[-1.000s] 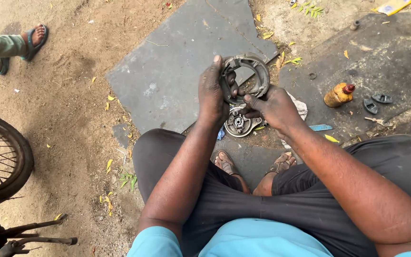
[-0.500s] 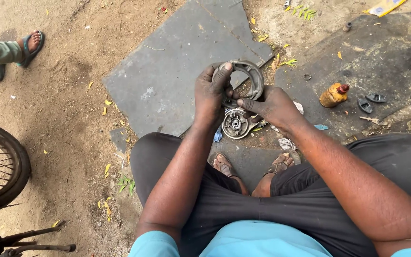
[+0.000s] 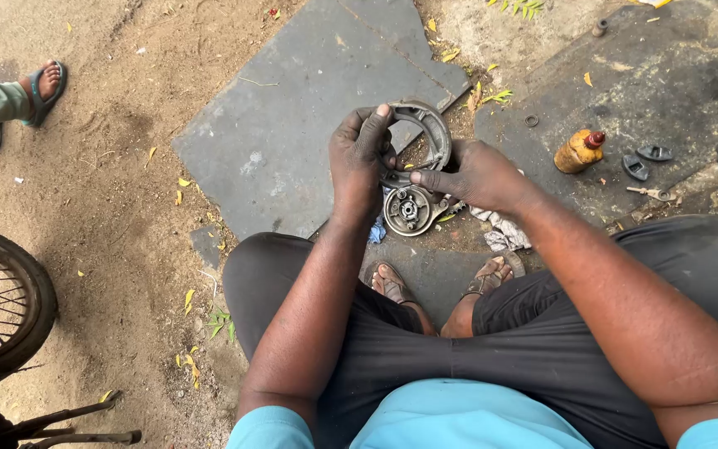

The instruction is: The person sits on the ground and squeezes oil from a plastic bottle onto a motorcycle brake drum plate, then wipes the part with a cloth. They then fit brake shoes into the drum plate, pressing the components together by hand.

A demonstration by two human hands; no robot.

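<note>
With a small amber bottle with a red cap lying well right, your left hand and right hand pinch a curved grey metal brake shoe above the round metal hub plate, its arc bowing away from you.

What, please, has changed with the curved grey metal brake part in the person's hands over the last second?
Both hands, left and right, keep gripping the curved grey metal brake part, turning it slightly. The round metal hub plate and orange bottle stayed on the ground.

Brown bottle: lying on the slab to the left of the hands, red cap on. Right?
Not quite. The head view shows the brown bottle, red cap on, lying to the right of the hands, beyond the right hand, not to the left.
</note>
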